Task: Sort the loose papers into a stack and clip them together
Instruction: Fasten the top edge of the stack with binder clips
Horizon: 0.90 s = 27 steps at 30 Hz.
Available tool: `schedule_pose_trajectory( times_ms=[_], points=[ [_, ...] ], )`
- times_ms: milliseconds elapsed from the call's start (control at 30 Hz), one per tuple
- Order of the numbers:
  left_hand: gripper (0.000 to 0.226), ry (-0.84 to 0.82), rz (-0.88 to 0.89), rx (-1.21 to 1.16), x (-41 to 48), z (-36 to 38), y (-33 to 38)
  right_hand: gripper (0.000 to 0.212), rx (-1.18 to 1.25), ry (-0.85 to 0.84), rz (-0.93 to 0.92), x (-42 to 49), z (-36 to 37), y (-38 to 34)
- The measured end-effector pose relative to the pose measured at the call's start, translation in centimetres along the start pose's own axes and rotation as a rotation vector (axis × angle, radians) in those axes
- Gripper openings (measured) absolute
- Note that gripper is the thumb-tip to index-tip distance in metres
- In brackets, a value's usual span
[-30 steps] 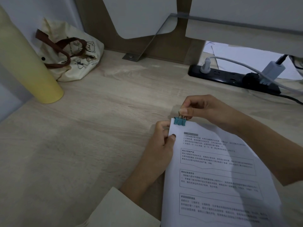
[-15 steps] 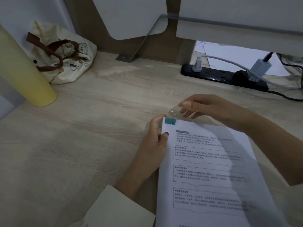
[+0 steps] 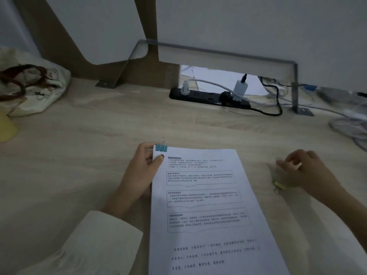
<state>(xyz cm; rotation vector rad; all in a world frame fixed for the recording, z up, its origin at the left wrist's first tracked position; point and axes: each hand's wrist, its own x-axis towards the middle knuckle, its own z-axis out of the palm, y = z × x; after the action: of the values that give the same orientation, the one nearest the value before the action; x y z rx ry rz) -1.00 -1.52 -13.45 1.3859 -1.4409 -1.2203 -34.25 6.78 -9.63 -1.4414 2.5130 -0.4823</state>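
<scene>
Fingers (image 3: pixel 158 160) pinch clipped papers (image 3: pixel 206 205) (left hand (image 3: pixel 142 171)).

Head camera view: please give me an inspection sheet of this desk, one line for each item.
Surface: pale wooden desk, dimly lit.
Job's things: paper stack squared, teal binder clip on its top left corner.
Clutter: cloth bag far left; yellow object at left edge; small yellow clip near the right hand.
Grippers: left hand holds the stack's left edge; right hand is off the paper, blurred, empty as far as visible.
Cables: black power strip with plugs; loose wires far right.
Surroundings: grey partition panels behind the desk.
</scene>
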Motion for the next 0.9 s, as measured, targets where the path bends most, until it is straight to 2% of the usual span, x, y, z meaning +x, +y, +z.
schedule_pose_trajectory(
  times_ms=[133, 233, 367, 467, 700, 800, 900],
  points=[
    [0.028, -0.005, -0.020, 0.007, -0.3, -0.1, 0.1, 0.010, 0.117, 0.005, -0.020, -0.1, 0.4, 0.7],
    [0.034, -0.001, -0.004, 0.036, -0.5, 0.0, 0.1, 0.017, 0.128, 0.014, -0.023, -0.3, 0.0, 0.9],
    [0.038, 0.062, 0.097, 0.282, -0.8, 0.3, -0.3, 0.024, 0.119, -0.087, -0.066, -1.0, -0.6, 1.2],
    [0.039, 0.088, 0.150, 0.411, -0.6, 0.4, -0.7, 0.020, 0.077, -0.112, -0.131, -1.3, -0.4, 1.5],
    [0.050, -0.001, 0.115, 0.465, 0.8, 0.0, -0.4, 0.006, 0.081, -0.057, -0.080, -0.9, 0.5, 1.9],
    [0.055, -0.002, 0.101, 0.478, 1.7, -0.1, 0.1, 0.023, -0.046, -0.013, -0.083, -1.2, -0.4, 1.5],
    [0.051, -0.010, 0.121, 0.542, 2.3, 0.3, 0.5, 0.034, -0.282, -0.120, -0.038, -1.9, -1.2, 1.6]
  ],
)
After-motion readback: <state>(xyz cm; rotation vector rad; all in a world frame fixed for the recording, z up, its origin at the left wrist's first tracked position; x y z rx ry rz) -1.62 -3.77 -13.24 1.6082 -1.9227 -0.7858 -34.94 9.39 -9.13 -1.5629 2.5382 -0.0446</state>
